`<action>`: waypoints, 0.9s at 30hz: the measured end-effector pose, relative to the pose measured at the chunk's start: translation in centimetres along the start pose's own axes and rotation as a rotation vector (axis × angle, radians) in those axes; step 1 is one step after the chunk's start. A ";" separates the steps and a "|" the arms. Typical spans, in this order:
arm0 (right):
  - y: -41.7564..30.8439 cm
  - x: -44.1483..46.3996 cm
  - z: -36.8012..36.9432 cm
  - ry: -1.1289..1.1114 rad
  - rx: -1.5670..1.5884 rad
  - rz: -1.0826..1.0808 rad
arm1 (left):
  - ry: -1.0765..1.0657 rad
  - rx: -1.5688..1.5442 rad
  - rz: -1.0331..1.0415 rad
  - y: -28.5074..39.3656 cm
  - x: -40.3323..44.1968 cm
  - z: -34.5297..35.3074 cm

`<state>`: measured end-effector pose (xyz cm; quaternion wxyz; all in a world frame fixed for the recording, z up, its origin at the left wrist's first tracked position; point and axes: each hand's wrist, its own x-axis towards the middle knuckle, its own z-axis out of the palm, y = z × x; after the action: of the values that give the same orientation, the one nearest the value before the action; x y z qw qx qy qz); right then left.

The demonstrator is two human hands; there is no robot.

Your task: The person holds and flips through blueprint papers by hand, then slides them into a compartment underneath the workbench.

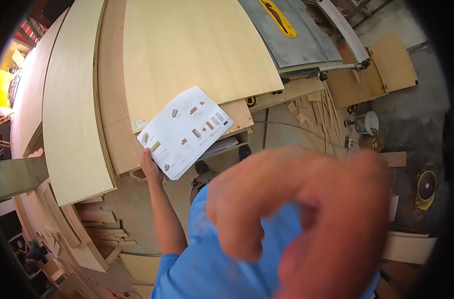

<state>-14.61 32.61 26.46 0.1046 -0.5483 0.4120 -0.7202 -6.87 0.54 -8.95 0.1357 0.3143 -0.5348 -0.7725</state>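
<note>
My left hand (151, 168) grips a stack of printed sheets (186, 130) by the near left corner. Small pictures of brown, grey and green parts cover the top sheet, with fine print too small to read. Close to the camera and blurred, my right hand (306, 204) is raised over my blue shirt. Its fingers are loosely curled, with a gap between them and the thumb and nothing visible inside. Beyond the sheets lies a large pale plywood panel (197, 50), and the papers overlap its near edge.
A table saw (306, 45) with a yellow blade insert (278, 18) adjoins the panel. More long plywood sheets (75, 104) lie at left. Wood offcuts (306, 112), a white bucket (367, 123) and a round yellow-rimmed device (426, 189) stand on the floor at right.
</note>
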 end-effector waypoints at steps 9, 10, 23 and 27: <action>5.6 -20.3 -2.8 0.144 -0.365 1.278 | -0.008 -0.068 -0.028 -1.8 1.2 -2.0; 5.3 -24.5 -3.1 0.045 -0.493 1.389 | -0.010 -0.077 -0.032 -1.6 1.2 -1.7; 1.8 -29.7 0.5 -0.314 -0.958 0.862 | 0.003 -0.078 0.000 -1.2 1.0 -1.1; 2.9 -30.7 0.5 -0.261 -0.908 0.841 | 0.002 -0.094 -0.031 -1.4 1.3 -1.6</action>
<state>-3.49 48.97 2.84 0.1849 -0.4126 0.8407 -0.2979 -6.68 -0.76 -11.00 0.1386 0.3165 -0.4927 -0.7986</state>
